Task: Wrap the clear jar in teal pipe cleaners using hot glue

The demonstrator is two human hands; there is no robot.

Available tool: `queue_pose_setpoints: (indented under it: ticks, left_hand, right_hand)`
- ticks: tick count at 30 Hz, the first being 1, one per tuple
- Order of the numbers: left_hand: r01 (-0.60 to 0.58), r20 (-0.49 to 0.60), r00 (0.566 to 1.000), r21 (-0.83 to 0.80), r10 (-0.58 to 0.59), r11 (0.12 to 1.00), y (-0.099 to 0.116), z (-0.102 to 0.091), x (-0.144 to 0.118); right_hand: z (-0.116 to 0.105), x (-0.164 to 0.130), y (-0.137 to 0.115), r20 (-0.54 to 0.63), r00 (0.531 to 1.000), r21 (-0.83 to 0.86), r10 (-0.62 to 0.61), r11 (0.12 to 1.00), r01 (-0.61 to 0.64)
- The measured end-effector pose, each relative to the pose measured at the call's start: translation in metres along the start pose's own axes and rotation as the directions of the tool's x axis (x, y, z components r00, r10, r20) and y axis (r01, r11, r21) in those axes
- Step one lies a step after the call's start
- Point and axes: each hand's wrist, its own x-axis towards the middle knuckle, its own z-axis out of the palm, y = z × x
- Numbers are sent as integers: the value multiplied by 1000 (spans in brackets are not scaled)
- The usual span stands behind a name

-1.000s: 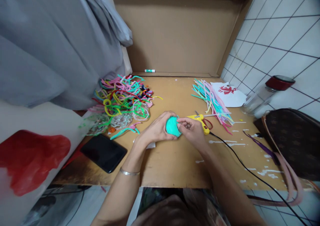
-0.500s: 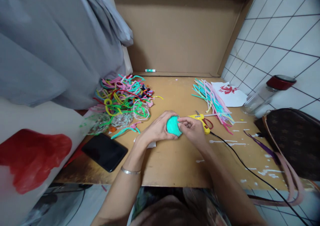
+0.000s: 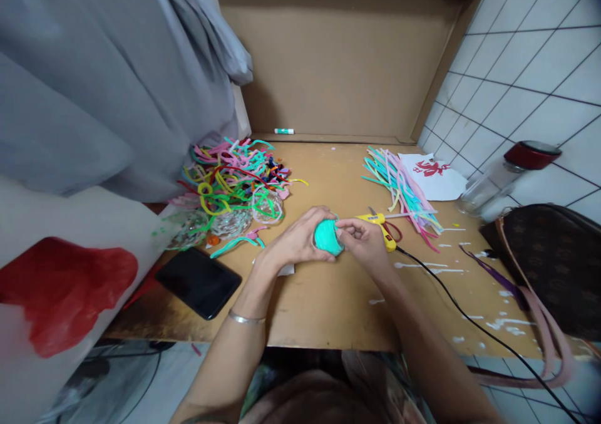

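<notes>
Head view: left hand [image 3: 295,241] cups a part-wound teal coil [image 3: 327,237]; right hand [image 3: 364,243] pinches its three-o'clock edge. Loose strips [image 3: 399,186] at one o'clock remain unused.

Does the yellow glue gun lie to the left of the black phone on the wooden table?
No, the yellow glue gun lies far to the right of the black phone, beyond both hands.

A cardboard-topped table [image 3: 328,311] (spattered with white glue drips) carries a tangled heap of coloured strips [image 3: 230,183], a straighter bundle of strips [image 3: 399,186], a yellow glue gun [image 3: 382,230], a black phone [image 3: 198,281], a printed paper [image 3: 434,176], a red-lidded jar [image 3: 502,180] and a brown handbag [image 3: 549,261].
</notes>
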Motion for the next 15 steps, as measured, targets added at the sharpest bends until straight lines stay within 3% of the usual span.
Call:
queue_pose_setpoints:
  ticks: [15]
  left_hand:
    - [-18,-91,996,17,20,1000,-3,9,4]
  right_hand:
    - [0,-1,-4,34,999,-31,-4,999,5]
